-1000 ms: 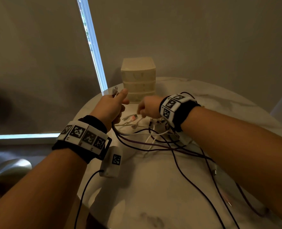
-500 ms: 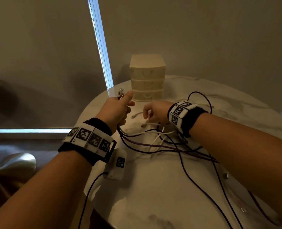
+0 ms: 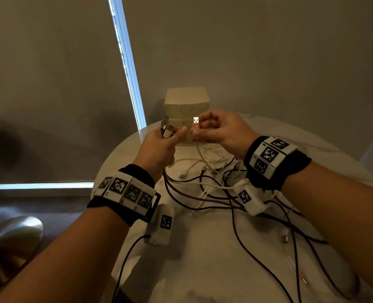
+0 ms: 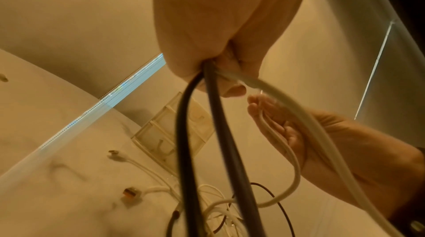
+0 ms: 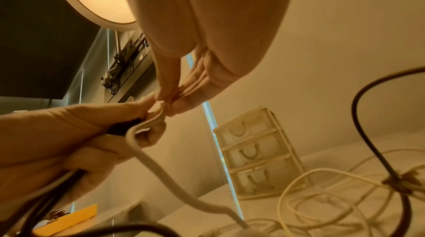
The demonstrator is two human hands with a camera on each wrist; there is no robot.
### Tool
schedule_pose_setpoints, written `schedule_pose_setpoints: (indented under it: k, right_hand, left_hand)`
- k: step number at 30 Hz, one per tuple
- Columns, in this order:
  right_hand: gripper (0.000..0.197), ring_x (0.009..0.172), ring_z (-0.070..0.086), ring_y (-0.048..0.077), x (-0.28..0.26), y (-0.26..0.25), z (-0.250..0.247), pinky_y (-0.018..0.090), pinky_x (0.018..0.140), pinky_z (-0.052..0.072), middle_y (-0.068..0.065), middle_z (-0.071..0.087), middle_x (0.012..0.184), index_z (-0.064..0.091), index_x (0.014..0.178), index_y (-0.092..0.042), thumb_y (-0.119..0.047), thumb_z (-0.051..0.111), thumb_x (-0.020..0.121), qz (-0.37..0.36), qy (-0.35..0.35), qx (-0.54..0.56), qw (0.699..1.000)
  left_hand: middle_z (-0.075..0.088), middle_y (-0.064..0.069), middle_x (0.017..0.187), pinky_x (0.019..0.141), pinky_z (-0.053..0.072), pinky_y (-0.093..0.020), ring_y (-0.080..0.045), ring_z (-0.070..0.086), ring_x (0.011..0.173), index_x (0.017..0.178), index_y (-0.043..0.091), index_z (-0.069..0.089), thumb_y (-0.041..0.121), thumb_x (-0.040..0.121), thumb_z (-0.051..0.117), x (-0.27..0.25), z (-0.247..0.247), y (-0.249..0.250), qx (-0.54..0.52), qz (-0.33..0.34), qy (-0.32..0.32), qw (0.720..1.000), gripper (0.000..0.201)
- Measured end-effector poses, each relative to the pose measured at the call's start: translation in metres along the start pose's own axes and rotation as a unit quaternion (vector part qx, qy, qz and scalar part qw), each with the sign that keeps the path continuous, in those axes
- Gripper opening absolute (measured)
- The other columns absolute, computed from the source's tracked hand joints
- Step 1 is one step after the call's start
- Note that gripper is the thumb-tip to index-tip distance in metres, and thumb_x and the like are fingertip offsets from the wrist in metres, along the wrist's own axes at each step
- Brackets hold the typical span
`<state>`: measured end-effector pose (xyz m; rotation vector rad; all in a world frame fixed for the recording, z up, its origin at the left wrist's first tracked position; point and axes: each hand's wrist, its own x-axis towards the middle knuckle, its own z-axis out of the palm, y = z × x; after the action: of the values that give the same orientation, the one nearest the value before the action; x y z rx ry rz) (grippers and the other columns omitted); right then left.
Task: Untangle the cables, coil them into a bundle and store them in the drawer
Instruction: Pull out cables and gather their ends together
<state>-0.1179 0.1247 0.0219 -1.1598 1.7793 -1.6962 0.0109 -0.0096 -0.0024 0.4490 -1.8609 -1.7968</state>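
Note:
A tangle of dark purple and white cables (image 3: 214, 184) lies on the round white marble table (image 3: 203, 259). My left hand (image 3: 172, 134) is raised and grips several cable ends, their USB plugs (image 3: 167, 127) sticking out above the fist. In the left wrist view two dark cables (image 4: 184, 150) and a white cable (image 4: 306, 119) hang from it. Close beside it, my right hand (image 3: 199, 130) pinches a white cable just under its USB plug (image 3: 195, 120). The cream drawer unit (image 3: 187, 101), three drawers shut, stands behind the hands.
Loose plugs (image 3: 181, 176) and cable ends lie around the tangle, and dark cables trail toward the table's near right edge (image 3: 312, 248). A wall and a window blind stand behind the table. A round metal base (image 3: 10, 235) is on the floor at the left.
Both hands have risen from the table. My right hand left the tangle, lifting a white cable's plug up next to the left hand, which still holds its cable ends.

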Motion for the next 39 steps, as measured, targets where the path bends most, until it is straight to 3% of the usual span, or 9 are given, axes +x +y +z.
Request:
schedule_pose_setpoints:
  k: [3, 7, 12, 19, 24, 27, 30, 34, 39]
  right_hand:
    - [0.020, 0.083, 0.074, 0.020, -0.005, -0.004, -0.006, 0.036, 0.083, 0.061, 0.005, 0.072, 0.087, 0.066, 0.100, -0.009, -0.003, 0.075, 0.083, -0.007, 0.012, -0.006, 1.000]
    - [0.025, 0.076, 0.071, 0.021, -0.011, -0.010, -0.011, 0.033, 0.075, 0.061, 0.009, 0.072, 0.091, 0.068, 0.113, -0.004, -0.010, 0.071, 0.089, -0.016, -0.005, -0.024, 1.000]
    - [0.028, 0.063, 0.065, 0.022, -0.013, -0.015, -0.007, 0.034, 0.062, 0.058, 0.013, 0.066, 0.089, 0.051, 0.107, -0.008, -0.015, 0.072, 0.090, -0.023, 0.015, -0.008, 1.000]
    - [0.023, 0.075, 0.067, 0.024, -0.019, 0.000, -0.010, 0.044, 0.079, 0.057, 0.009, 0.068, 0.086, 0.053, 0.104, -0.008, -0.005, 0.070, 0.089, 0.005, -0.059, -0.102, 0.993]
    - [0.024, 0.092, 0.070, 0.018, -0.023, 0.014, -0.036, 0.039, 0.097, 0.050, 0.003, 0.076, 0.089, 0.072, 0.089, -0.019, -0.042, 0.064, 0.093, 0.046, -0.075, -0.254, 0.963]
    - [0.024, 0.077, 0.061, 0.010, -0.022, 0.020, -0.048, 0.031, 0.079, 0.049, -0.007, 0.069, 0.079, 0.071, 0.088, -0.022, -0.043, 0.062, 0.094, 0.092, -0.104, -0.379, 0.915]
    - [0.024, 0.087, 0.063, 0.016, -0.018, 0.037, -0.055, 0.034, 0.082, 0.051, -0.002, 0.072, 0.092, 0.075, 0.091, -0.021, -0.040, 0.061, 0.095, 0.147, -0.154, -0.512, 0.832]
    - [0.020, 0.090, 0.066, 0.019, -0.005, 0.025, -0.066, 0.030, 0.077, 0.048, -0.003, 0.073, 0.090, 0.078, 0.093, -0.024, -0.035, 0.061, 0.095, 0.138, -0.026, -0.507, 0.851]
    - [0.024, 0.070, 0.054, 0.006, 0.003, -0.030, -0.061, 0.021, 0.059, 0.036, -0.012, 0.060, 0.074, 0.078, 0.096, -0.023, -0.042, 0.065, 0.092, -0.047, 0.125, -0.428, 0.894]
  left_hand:
    - [0.032, 0.001, 0.063, 0.041, 0.024, -0.021, -0.007, 0.025, 0.047, 0.111, 0.011, 0.070, 0.028, 0.098, 0.067, -0.001, 0.007, 0.004, -0.026, 0.007, -0.017, 0.999, 0.022]
    - [0.035, -0.003, 0.071, 0.041, 0.026, -0.020, -0.006, 0.026, 0.047, 0.115, 0.012, 0.069, 0.029, 0.099, 0.066, -0.001, 0.012, 0.006, -0.042, 0.021, -0.027, 0.999, 0.023]
    - [0.036, -0.002, 0.075, 0.042, 0.026, -0.019, -0.006, 0.026, 0.049, 0.100, 0.014, 0.064, 0.033, 0.097, 0.067, -0.002, 0.020, 0.011, -0.067, -0.003, -0.062, 0.996, 0.020]
    - [0.063, 0.006, 0.075, 0.043, 0.034, -0.017, -0.002, 0.038, 0.043, 0.111, 0.006, 0.062, 0.030, 0.103, 0.059, 0.000, 0.022, 0.019, -0.113, 0.021, 0.037, 0.993, 0.026]
    - [0.075, 0.001, 0.086, 0.086, 0.053, -0.041, -0.015, 0.073, 0.086, 0.090, 0.020, 0.060, 0.039, 0.108, 0.044, 0.001, 0.014, 0.022, -0.125, 0.033, 0.068, 0.989, 0.031]
    - [0.052, 0.005, 0.060, 0.063, 0.059, -0.034, -0.013, 0.059, 0.054, 0.092, 0.017, 0.053, 0.039, 0.108, 0.043, -0.004, 0.018, 0.026, -0.235, 0.025, 0.040, 0.971, 0.029]
    - [0.040, 0.009, 0.055, 0.040, 0.036, -0.021, -0.005, 0.035, 0.042, 0.086, 0.019, 0.052, 0.041, 0.106, 0.048, -0.002, 0.016, 0.036, -0.226, 0.040, 0.087, 0.969, 0.030]
    - [0.037, 0.011, 0.052, 0.041, 0.032, -0.022, -0.005, 0.032, 0.042, 0.077, 0.023, 0.049, 0.040, 0.099, 0.064, 0.001, 0.010, 0.040, -0.063, 0.087, 0.073, 0.992, 0.031]
    - [0.069, 0.010, 0.079, 0.066, 0.050, -0.028, 0.004, 0.064, 0.063, 0.090, 0.021, 0.067, 0.031, 0.094, 0.072, 0.001, 0.014, 0.026, 0.120, 0.143, 0.066, 0.980, 0.012]
